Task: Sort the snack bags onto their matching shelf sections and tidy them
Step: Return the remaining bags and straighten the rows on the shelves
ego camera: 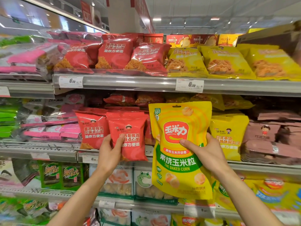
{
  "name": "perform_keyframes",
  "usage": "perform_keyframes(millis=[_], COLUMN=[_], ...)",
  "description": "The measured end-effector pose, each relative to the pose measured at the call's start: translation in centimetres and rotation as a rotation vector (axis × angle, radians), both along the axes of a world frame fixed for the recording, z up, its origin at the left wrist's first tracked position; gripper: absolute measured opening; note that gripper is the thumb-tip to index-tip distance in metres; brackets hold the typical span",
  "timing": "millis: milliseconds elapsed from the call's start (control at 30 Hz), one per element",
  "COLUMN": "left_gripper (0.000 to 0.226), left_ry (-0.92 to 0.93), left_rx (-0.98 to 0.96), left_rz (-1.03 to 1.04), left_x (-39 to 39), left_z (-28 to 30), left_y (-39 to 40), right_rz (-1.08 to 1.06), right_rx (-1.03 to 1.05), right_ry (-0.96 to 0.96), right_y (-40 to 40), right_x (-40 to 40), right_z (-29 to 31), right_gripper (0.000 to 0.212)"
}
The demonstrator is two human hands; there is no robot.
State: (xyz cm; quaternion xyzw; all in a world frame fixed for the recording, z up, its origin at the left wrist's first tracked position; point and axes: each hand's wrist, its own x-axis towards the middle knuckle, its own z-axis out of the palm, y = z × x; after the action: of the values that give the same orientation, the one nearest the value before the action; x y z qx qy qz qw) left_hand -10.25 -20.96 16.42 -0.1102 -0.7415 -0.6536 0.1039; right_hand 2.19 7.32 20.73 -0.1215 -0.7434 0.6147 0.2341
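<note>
My right hand holds a big yellow baked corn bag upright in front of the middle shelf. My left hand grips a red snack bag that stands at the middle shelf's front edge, thumb on its face. Another red bag stands just left of it. A yellow snack bag stands on the same shelf to the right, partly hidden by the corn bag and my right hand.
The upper shelf carries red bags on the left and yellow bags on the right. Pink packs lie at the middle shelf's left, brown bags at its right. Lower shelves hold green seaweed packs and more yellow bags.
</note>
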Motion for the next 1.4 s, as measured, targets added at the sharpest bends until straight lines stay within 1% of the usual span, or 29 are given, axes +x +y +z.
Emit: perform_keyframes(millis=[100, 233, 433, 600, 733, 800, 900, 967, 1033, 1100, 1133, 1167, 1233, 1267, 1300, 1333, 1400], left_gripper=[0.030, 0.027, 0.040, 0.035, 0.049, 0.053, 0.050, 0.050, 0.054, 0.063, 0.067, 0.070, 0.068, 0.064, 0.059, 0.055, 0.049], left_ry=[0.060, 0.149, 0.213, 0.237, 0.230, 0.253, 0.310, 0.321, 0.266, 0.252, 0.301, 0.389, 0.621, 0.711, 0.757, 0.762, 0.715], left_rx=[-0.077, -0.167, -0.217, -0.217, -0.171, -0.236, -0.442, -0.519, -0.504, -0.471, -0.483, -0.523, -0.656, -0.734, -0.800, -0.846, -0.868], left_rz=[0.033, 0.159, 0.213, 0.248, 0.271, 0.299, 0.369, 0.327, 0.237, 0.228, 0.247, 0.275, 0.310, 0.285, 0.244, 0.208, 0.166], left_x=[-0.2, -0.7, -1.3, -1.6, -1.8, -1.9, -2.1, -1.9, -1.5, -1.3, -1.2, -1.2, -1.5, -1.8, -2.0, -2.1, -2.1], left_z=[0.4, 0.6, 0.0, -0.3, -0.3, -0.3, -0.8, -1.2, -1.6, -1.8, -1.8, -1.8, -1.9, -1.8, -1.7, -1.5, -1.5], left_y=[2.5, 6.2, 9.7, 10.6, 11.5, 11.6, 11.5, 10.8, 9.7, 8.4, 7.7, 7.2, 6.3, 6.0, 5.9, 5.9, 6.2], right_rz=[-0.003, 0.002, -0.002, 0.024, 0.051, 0.051, 0.040, 0.029, 0.016, 0.012, 0.015, 0.018, 0.020, 0.018, 0.015, 0.012, 0.012], right_rx=[-0.014, -0.033, -0.026, -0.051, -0.045, -0.042, -0.037, -0.026, -0.017, -0.017, -0.018, -0.019, -0.022, -0.025, -0.028, -0.030, -0.032], right_ry=[0.007, 0.015, 0.013, 0.009, 0.016, 0.014, 0.003, -0.006, -0.011, -0.008, -0.006, -0.005, -0.008, -0.009, -0.009, -0.009, -0.006], right_y=[1.2, 2.3, 2.9, 2.6, 2.4, 2.4, 2.5, 2.5, 2.6, 2.7, 2.8, 2.9, 3.0, 3.1, 3.1, 3.2, 3.2], right_x=[0.8, 1.7, 1.9, 1.3, 1.0, 0.7, 0.3, 0.0, -0.2, -0.3, -0.3, -0.4, -0.5, -0.6, -0.6, -0.7, -0.7], right_z=[0.1, 0.1, -0.5, -0.8, -0.6, -0.7, -1.1, -1.4, -1.7, -2.0, -2.1, -2.2, -2.3, -2.3, -2.3, -2.3, -2.4], right_gripper=[0.057, 0.058, 0.062, 0.058, 0.059, 0.059, 0.059, 0.062, 0.065, 0.063, 0.062, 0.062, 0.061, 0.060, 0.059, 0.058, 0.058])
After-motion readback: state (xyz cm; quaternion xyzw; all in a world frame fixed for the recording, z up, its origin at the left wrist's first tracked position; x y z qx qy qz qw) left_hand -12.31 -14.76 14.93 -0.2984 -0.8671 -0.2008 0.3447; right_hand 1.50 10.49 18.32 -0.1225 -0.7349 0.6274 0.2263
